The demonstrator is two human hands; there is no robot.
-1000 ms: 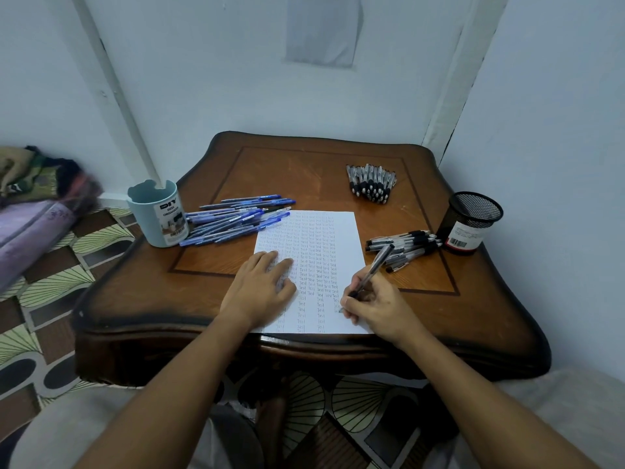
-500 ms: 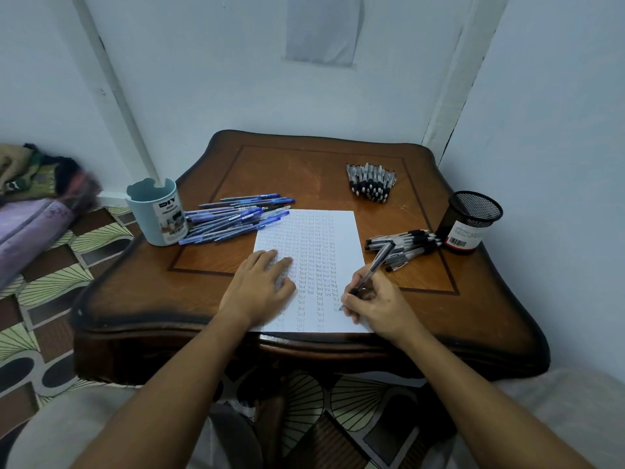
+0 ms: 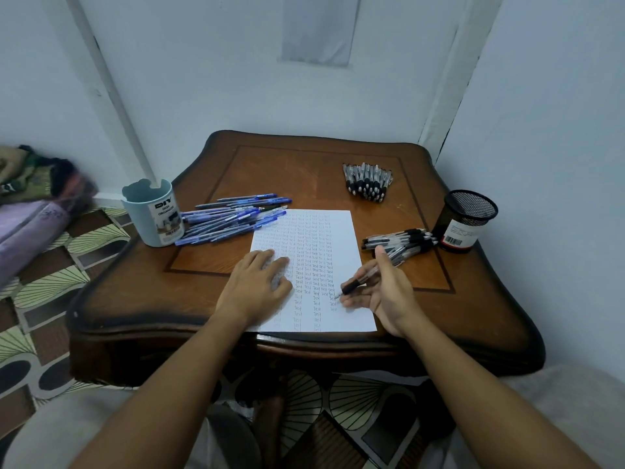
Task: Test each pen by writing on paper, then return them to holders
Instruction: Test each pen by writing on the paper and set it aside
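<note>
A white sheet of paper [image 3: 314, 231] covered in rows of the word "Test" lies on the wooden table [image 3: 304, 170]. My left hand [image 3: 258, 282] rests flat on the sheet's left side. At the sheet's right edge my right hand [image 3: 382, 292] has turned palm up and holds a black-grip pen [image 3: 358, 282] between thumb and fingers, tip near the paper. Blue pens [image 3: 233, 216] are piled beside a pale blue holder [image 3: 152, 214]. Black pens [image 3: 399, 243] lie next to a black mesh holder [image 3: 465, 221]. More black pens [image 3: 367, 181] lie at the back.
The table stands in a corner with walls behind and to the right. Folded cloth [image 3: 30, 204] lies on the patterned floor [image 3: 50, 282] at the left. My knees show below the table's front edge.
My right hand stopped writing, rolled palm upward and lifted the pen's tip off the paper. The pen now lies flatter across my fingers. My left hand stayed put.
</note>
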